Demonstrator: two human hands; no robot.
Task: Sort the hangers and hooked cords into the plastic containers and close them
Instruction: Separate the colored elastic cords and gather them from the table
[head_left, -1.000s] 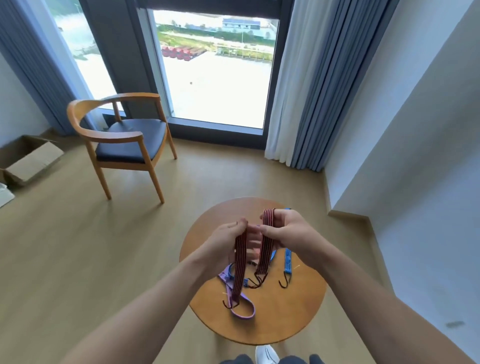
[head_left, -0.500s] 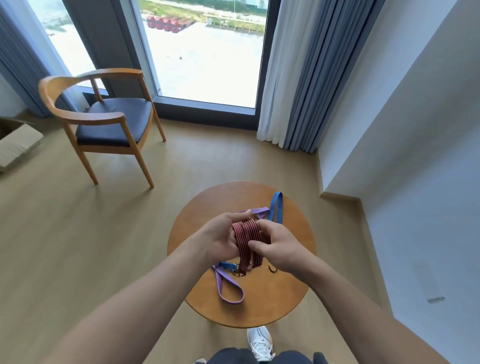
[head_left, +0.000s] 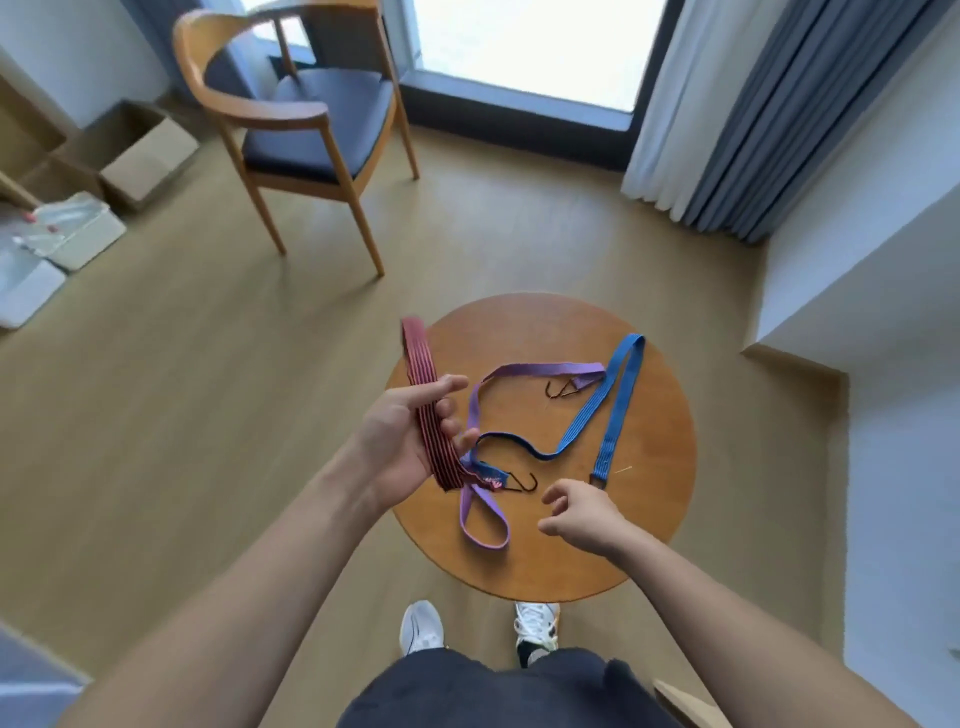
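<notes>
Though blurry, plastic containers (head_left: 78, 236) on floor (head_left: 208, 364), contents perhaps red-flecked.

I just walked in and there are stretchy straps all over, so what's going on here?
A person stands at a small round wooden table, sorting hooked cords. Their left hand grips a folded red-and-black striped cord. Their right hand hovers loosely curled above the tabletop, holding nothing. A flat purple cord and a blue striped cord lie crossing each other on the table, not yet packed. Clear plastic containers sit on the floor, far left.
</notes>
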